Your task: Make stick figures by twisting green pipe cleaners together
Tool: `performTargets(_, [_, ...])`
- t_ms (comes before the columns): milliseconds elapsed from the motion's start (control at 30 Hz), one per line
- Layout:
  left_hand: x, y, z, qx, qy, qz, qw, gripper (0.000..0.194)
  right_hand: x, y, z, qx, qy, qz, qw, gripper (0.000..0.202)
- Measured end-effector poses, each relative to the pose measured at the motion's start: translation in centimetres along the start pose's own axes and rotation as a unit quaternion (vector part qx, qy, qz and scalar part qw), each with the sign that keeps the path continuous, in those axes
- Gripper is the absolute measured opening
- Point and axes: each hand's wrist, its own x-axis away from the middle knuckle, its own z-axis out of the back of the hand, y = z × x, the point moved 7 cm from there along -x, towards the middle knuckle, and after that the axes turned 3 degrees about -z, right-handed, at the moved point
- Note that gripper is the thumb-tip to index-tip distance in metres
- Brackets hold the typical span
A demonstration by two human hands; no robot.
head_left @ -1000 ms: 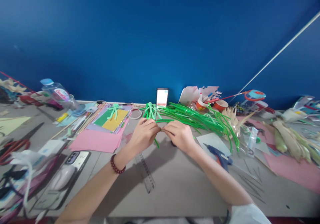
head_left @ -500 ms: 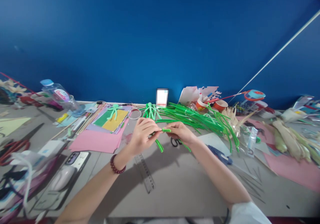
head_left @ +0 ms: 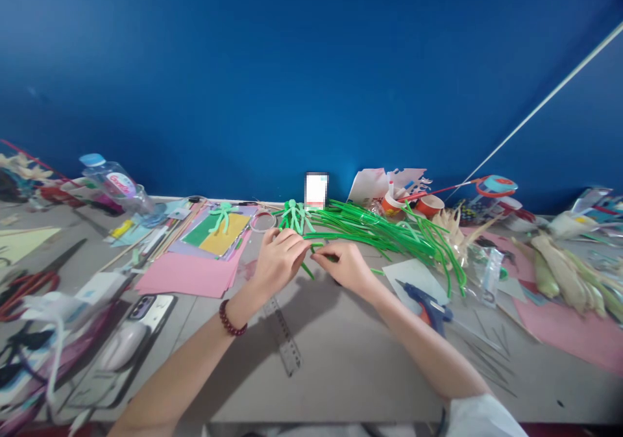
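Observation:
Both hands meet over the middle of the table, fingertips close together. My left hand [head_left: 280, 259] is closed in a pinch on a green pipe cleaner [head_left: 316, 247], bent into a small loop between the fingers. My right hand [head_left: 344, 263] pinches the same strand from the right. One green end [head_left: 307, 270] sticks out below my left hand; another shows past the right wrist. Just behind the hands stands a light green figure of bent strands [head_left: 293, 216]. A long bundle of green pipe cleaners [head_left: 370, 224] lies beyond my right hand.
A clear ruler [head_left: 285, 343] lies in front of my left hand. Right of my right forearm is a blue glue gun [head_left: 431, 307]. Pink paper [head_left: 187, 274], a phone [head_left: 129, 352] and red-handled scissors [head_left: 34, 287] are at left. Corn husks [head_left: 564, 274] lie at right.
My fingers have shifted on the green strand, and its short straight piece now shows as a bent loop. My right hand has turned slightly, and the hanging ends have moved.

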Motion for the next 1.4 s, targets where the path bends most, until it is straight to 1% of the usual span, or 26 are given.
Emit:
performTargets(100, [0.1,0.2,-0.9,-0.034,-0.029,-0.027,0.999,0.020,0.4,-0.9,0.7,0.096,0.018,0.043,0.994,0.020])
performTargets(200, [0.3,0.8,-1.8,-0.036,-0.059,-0.075,0.995,0.020,0.5,-0.9,1.6,0.120,0.041,0.051,0.991,0.021])
performTargets(300, [0.4,1.0,-2.1,-0.008,-0.072,-0.094,0.993,0.017,0.1,-0.3,2.2,0.085,0.062,0.040,0.994,0.018])
performTargets(367, [0.4,0.8,-1.9,0.019,-0.063,-0.088,0.994,0.017,-0.3,0.5,2.4,0.031,0.069,0.015,0.997,0.015])
performTargets(433, [0.3,0.7,-1.5,0.045,-0.049,-0.079,0.995,0.017,-0.8,1.6,2.2,-0.036,0.062,-0.022,0.997,0.013])
performTargets(500, [0.2,0.6,-1.1,0.071,-0.034,-0.067,0.995,0.016,-1.2,2.9,1.7,-0.111,0.035,-0.073,0.991,0.013])
performTargets(533, [0.1,0.6,-0.9,0.083,-0.025,-0.060,0.994,0.015,-1.3,3.6,1.2,-0.151,0.011,-0.104,0.983,0.014])
performTargets(567, [0.1,0.6,-0.8,0.095,-0.017,-0.053,0.994,0.013,-1.3,4.3,0.5,-0.194,-0.022,-0.137,0.971,0.016])
performTargets(633, [0.0,0.6,-0.4,0.114,-0.001,-0.041,0.993,0.010,-1.0,5.2,-1.0,-0.281,-0.108,-0.193,0.934,0.021])
performTargets(700, [0.0,0.5,-0.1,0.123,0.019,-0.031,0.992,0.008,-0.5,5.2,-2.2,-0.343,-0.177,-0.217,0.897,0.025])
performTargets(733, [0.0,0.5,0.0,0.122,0.029,-0.024,0.992,0.007,-0.4,5.1,-2.5,-0.359,-0.195,-0.221,0.886,0.026])
performTargets(767, [0.0,0.4,0.1,0.118,0.038,-0.016,0.992,0.007,-0.3,4.9,-2.7,-0.364,-0.200,-0.222,0.882,0.026])
performTargets(800, [0.0,0.2,0.2,0.110,0.048,-0.005,0.993,0.006,-0.3,4.8,-2.7,-0.358,-0.193,-0.222,0.886,0.027])
performTargets(833, [0.1,0.1,0.2,0.101,0.056,0.005,0.993,0.006,-0.3,4.6,-2.6,-0.342,-0.179,-0.218,0.896,0.028])
performTargets(900, [0.2,-0.2,0.1,0.076,0.062,0.020,0.995,0.007,-0.4,3.9,-2.2,-0.279,-0.133,-0.188,0.932,0.028])
performTargets(967, [0.2,-0.2,-0.1,0.044,0.054,0.019,0.997,0.009,-0.4,2.7,-1.4,-0.171,-0.076,-0.122,0.975,0.028])
performTargets(1000, [0.2,-0.1,-0.3,0.024,0.043,0.012,0.999,0.011,-0.3,1.9,-1.1,-0.101,-0.050,-0.085,0.990,0.030])
performTargets(1033, [0.2,-0.1,-0.5,0.002,0.031,0.003,1.000,0.012,-0.1,1.1,-0.7,-0.027,-0.025,-0.049,0.998,0.030])
performTargets(1067, [0.2,0.0,-0.8,-0.021,0.017,-0.009,1.000,0.013,0.2,0.3,-0.5,0.047,-0.006,-0.021,0.999,0.029])
performTargets(1133, [0.3,0.3,-1.3,-0.061,-0.012,-0.039,0.997,0.015,0.7,-0.8,-0.1,0.165,0.017,0.023,0.986,0.025])
performTargets(1200, [0.4,0.6,-1.9,-0.080,-0.047,-0.081,0.992,0.017,1.1,-1.7,0.2,0.237,0.022,0.060,0.969,0.023])
performTargets(1300, [0.6,1.2,-2.5,-0.055,-0.089,-0.148,0.983,0.015,1.1,-2.1,1.0,0.266,0.030,0.098,0.959,0.022])
performTargets(1333, [0.6,1.3,-2.4,-0.038,-0.092,-0.159,0.982,0.014,1.0,-2.1,1.4,0.257,0.039,0.102,0.960,0.021])
performTargets(1400, [0.5,1.2,-2.0,0.008,-0.079,-0.153,0.985,0.013,0.6,-1.6,2.2,0.212,0.065,0.095,0.971,0.020])
